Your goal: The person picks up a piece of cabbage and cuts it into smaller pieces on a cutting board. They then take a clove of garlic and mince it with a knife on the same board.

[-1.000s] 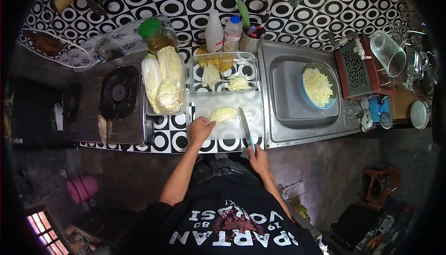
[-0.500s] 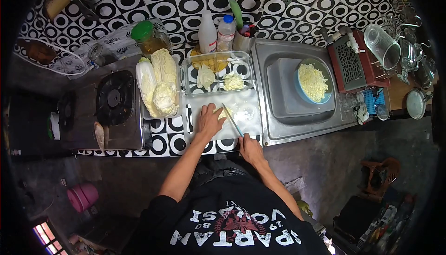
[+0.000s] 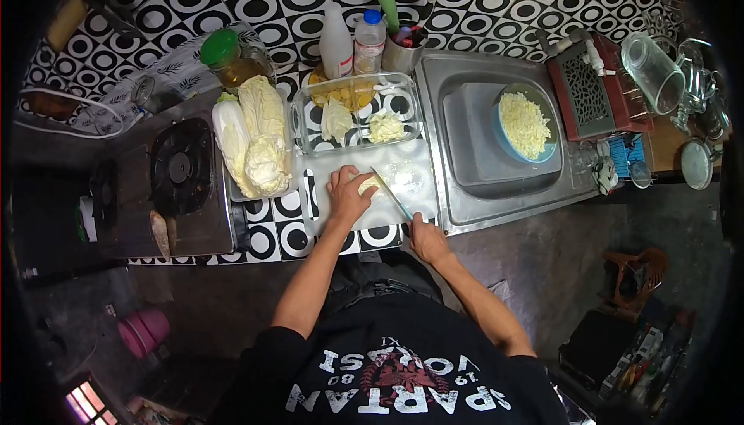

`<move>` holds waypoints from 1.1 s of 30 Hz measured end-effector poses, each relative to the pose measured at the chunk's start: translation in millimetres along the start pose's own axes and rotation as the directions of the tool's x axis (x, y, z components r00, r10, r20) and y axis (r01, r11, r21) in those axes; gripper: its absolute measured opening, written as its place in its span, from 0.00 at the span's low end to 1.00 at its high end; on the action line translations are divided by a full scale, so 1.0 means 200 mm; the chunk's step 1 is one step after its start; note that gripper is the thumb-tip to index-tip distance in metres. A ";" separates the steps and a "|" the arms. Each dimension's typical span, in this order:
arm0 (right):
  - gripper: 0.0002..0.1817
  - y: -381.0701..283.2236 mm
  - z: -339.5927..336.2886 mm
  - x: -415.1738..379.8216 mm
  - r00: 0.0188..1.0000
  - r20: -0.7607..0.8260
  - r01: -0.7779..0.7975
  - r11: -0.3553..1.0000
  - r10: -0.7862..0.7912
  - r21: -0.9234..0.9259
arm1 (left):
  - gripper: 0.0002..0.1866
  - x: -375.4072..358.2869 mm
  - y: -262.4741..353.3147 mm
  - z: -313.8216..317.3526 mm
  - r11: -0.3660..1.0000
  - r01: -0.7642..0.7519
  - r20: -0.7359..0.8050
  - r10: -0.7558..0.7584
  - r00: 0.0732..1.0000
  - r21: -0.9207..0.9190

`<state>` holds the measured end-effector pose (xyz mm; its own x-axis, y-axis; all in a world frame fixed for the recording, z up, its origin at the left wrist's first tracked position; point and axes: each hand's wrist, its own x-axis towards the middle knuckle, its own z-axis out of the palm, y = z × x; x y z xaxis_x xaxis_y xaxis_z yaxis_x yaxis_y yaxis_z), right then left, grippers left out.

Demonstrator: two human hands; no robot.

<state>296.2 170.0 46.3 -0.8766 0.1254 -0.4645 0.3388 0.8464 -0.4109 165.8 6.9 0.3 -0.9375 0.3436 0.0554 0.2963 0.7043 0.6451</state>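
- The right hand (image 3: 425, 240) is nearest the body, at the counter's front edge, clenched around the handle of a knife (image 3: 390, 192) whose blade angles up and left across the cutting board (image 3: 364, 212).
- The left hand (image 3: 346, 193) lies flat over a cabbage piece (image 3: 370, 184) on the board, fingers curled down to pin it; the blade meets the piece just beside those fingers.
- The chief risk, as I judge it, is a nicked fingertip: the blade sits very close to the holding fingers, and the leafy piece could slide on the smooth board under pressure.
- Some pale shreds (image 3: 405, 178) lie on the board to the right of the blade, close to the sink edge, where a sweep of the knife might push them over.
- Beyond the board stands a glass dish (image 3: 302, 127) holding two more cabbage bits.
- Left of it lie whole napa cabbages (image 3: 256, 142) beside the stove (image 3: 174, 169).
- In the sink (image 3: 457, 185) sits a blue bowl (image 3: 497, 130) of chopped cabbage.
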 end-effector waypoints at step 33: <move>0.15 -0.06 0.02 -0.10 0.995 -0.054 -0.079 0.997 0.079 0.001 | 0.15 -0.03 -0.04 -0.04 0.999 -0.045 0.011 0.045 0.999 -0.024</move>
<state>311.8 154.9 56.7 -0.8644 0.2190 -0.4526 0.4070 0.8334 -0.3739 167.9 -5.1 0.4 -0.9209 0.3823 0.0758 0.3337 0.6729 0.6601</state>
